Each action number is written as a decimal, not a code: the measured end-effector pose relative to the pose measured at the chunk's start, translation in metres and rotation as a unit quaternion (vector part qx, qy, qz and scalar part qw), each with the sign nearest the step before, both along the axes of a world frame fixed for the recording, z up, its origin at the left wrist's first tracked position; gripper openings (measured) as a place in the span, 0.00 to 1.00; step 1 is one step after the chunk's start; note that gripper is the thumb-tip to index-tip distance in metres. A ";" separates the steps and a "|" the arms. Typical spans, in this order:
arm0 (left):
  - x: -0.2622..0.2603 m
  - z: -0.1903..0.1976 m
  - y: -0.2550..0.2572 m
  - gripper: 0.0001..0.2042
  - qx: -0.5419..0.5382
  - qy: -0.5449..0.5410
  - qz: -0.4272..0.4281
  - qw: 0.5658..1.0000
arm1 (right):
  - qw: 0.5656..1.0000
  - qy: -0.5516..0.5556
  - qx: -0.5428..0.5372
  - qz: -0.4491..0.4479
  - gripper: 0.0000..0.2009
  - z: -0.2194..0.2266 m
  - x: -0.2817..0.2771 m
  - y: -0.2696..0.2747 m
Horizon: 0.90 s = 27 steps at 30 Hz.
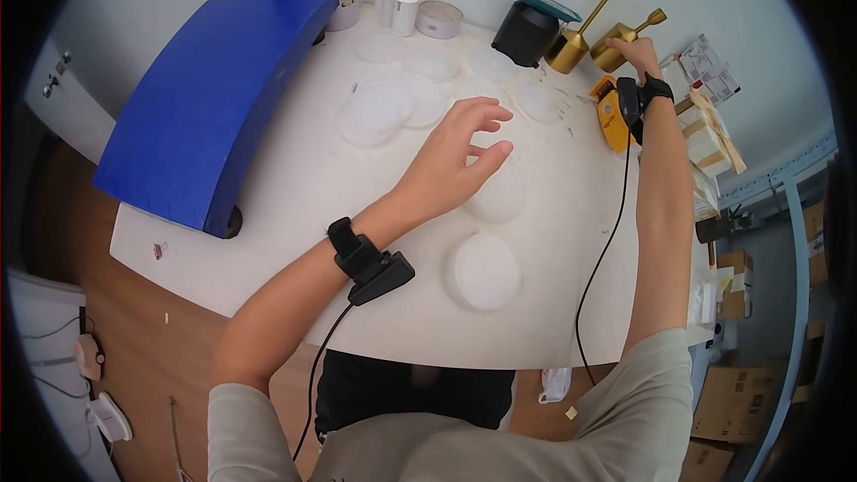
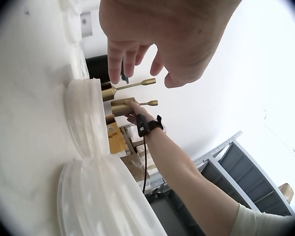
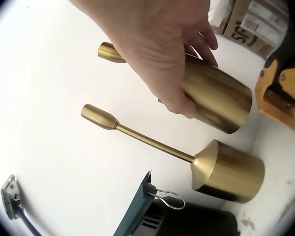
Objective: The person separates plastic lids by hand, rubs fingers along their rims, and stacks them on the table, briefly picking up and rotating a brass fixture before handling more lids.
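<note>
At the table's back right, my right hand [image 1: 639, 55] grips a gold cylinder-shaped piece [image 1: 609, 54] with a short stem. The right wrist view shows the thumb and fingers of my right hand [image 3: 162, 54] round the gold body [image 3: 219, 96]. Beside it, apart from the hand, stands a second gold piece [image 3: 233, 172] with a longer thin stem. My left hand [image 1: 455, 156] hovers over the middle of the table, fingers loosely bent, holding nothing. Below and around it lie round translucent white discs [image 1: 375, 114]; one thick disc [image 1: 483, 271] is near the front edge.
A blue curved panel [image 1: 223, 80] covers the table's left. White rolls [image 1: 405, 14] and a round tin [image 1: 439, 20] stand at the back. A black box with a teal top [image 1: 527, 31] is left of the gold pieces; a yellow tool [image 1: 612, 120] lies below them.
</note>
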<state>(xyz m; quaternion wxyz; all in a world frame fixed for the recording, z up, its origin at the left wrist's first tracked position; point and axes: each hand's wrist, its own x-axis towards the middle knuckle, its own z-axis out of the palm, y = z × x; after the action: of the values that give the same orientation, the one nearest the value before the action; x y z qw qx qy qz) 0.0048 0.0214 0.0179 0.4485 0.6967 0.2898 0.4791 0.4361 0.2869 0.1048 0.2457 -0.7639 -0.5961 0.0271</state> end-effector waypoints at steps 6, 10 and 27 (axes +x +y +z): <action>-0.001 0.002 -0.001 0.17 -0.009 -0.005 -0.008 1.000 | 0.999 -0.040 0.002 -0.006 0.39 -0.013 0.004 0.012; 0.000 0.002 0.000 0.17 -0.008 0.003 -0.010 1.000 | 0.998 -0.069 -0.005 -0.010 0.38 -0.025 -0.008 0.002; 0.000 0.002 0.001 0.17 -0.007 0.011 -0.006 1.000 | 0.998 -0.050 -0.038 0.009 0.34 -0.044 -0.009 -0.003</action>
<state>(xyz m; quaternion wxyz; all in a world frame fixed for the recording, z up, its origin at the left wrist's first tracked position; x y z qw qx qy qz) 0.0048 0.0220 0.0196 0.4528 0.7007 0.2937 0.4666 0.4273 0.2842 0.0606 0.1862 -0.7679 -0.6127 0.0135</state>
